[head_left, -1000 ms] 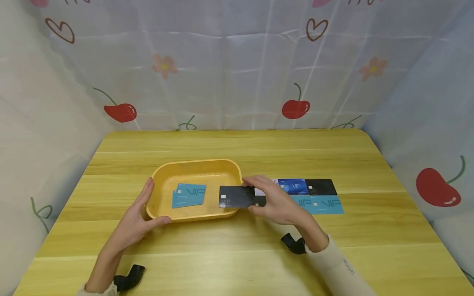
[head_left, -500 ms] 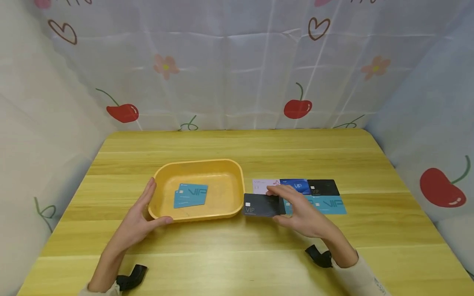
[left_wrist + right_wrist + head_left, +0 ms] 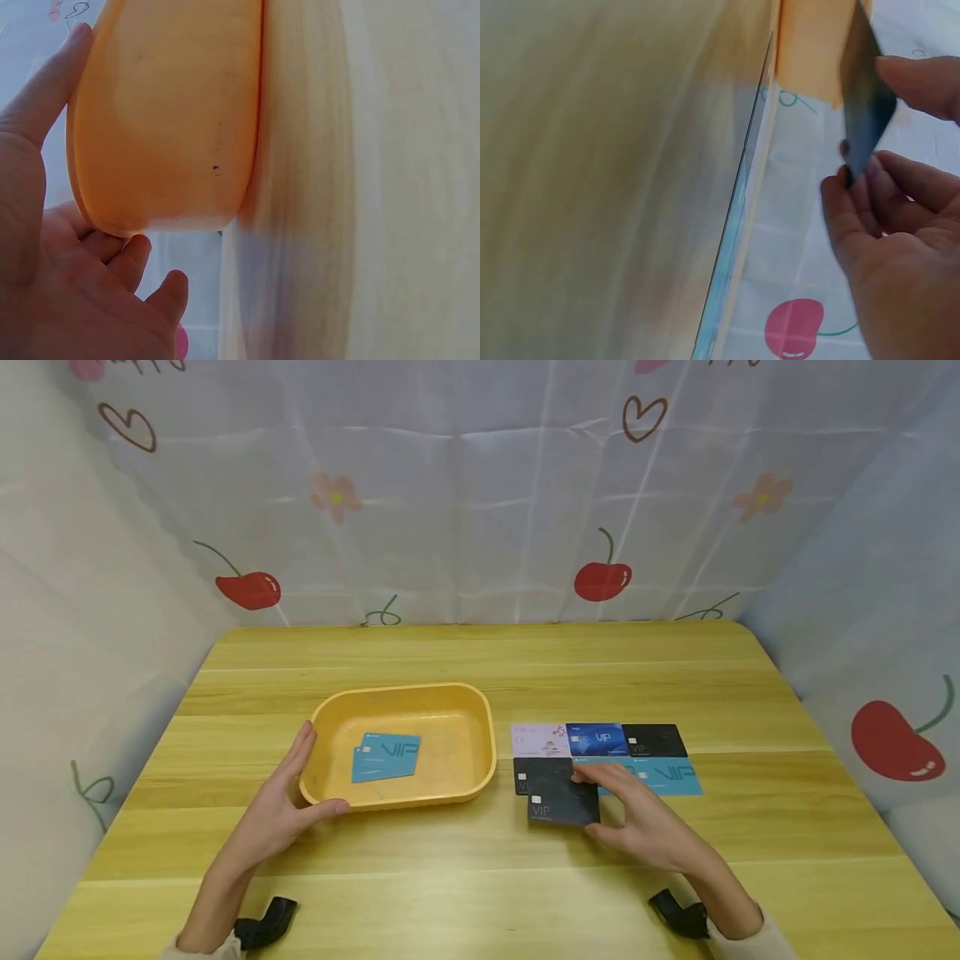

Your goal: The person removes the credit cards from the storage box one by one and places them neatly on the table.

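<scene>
My right hand pinches a black VIP card between thumb and fingers, by its right side. In the right wrist view the card shows tilted, raised off the tabletop. It overlaps another black card lying on the table. My left hand holds the left end of a yellow plastic basin, thumb along the front rim and fingers at the left side. The left wrist view shows the basin's outer wall between thumb and fingers. Two overlapping teal VIP cards lie inside the basin.
Behind the right hand, cards lie edge to edge in two rows: a pale floral card, a blue card, a black card and teal cards. A printed curtain stands along the table's back edge.
My right hand has moved the pinched black card from over the basin's right rim rightward and toward me, uncovering the pale card and another black card. The left hand stays on the basin.
</scene>
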Tool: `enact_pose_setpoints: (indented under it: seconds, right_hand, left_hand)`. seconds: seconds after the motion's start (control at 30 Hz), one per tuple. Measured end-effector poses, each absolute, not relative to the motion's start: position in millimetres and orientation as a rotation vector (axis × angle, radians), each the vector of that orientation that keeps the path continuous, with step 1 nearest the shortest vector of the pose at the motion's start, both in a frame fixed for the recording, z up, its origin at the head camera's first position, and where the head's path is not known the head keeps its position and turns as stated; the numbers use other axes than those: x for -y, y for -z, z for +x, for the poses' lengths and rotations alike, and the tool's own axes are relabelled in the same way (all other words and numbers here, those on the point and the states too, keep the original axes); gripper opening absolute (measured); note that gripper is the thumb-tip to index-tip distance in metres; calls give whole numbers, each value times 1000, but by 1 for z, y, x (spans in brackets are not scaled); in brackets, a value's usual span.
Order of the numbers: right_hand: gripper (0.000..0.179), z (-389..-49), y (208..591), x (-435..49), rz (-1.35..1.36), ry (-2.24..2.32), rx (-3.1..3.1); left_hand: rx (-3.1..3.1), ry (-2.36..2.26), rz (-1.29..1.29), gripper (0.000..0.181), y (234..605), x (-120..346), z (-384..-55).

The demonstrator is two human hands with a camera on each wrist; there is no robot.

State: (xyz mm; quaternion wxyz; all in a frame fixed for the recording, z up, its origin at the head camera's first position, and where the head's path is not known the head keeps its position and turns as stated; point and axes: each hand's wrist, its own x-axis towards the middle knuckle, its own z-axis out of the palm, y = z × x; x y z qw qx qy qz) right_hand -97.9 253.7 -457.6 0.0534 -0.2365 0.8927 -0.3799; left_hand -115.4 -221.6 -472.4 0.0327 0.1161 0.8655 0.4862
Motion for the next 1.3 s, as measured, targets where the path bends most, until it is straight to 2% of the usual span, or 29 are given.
enact_pose_setpoints:
  seconds: [0.63,1.3]
  right_hand:
    - [65,-101,466,-240,-786,821,-2643]
    - [70,-102,471,-234,-772,790,-2708]
  left_hand:
    - [-2658,-1481,332,109,471,220,-116]
    - [-2668,-1478,330,108,473,222,-115]
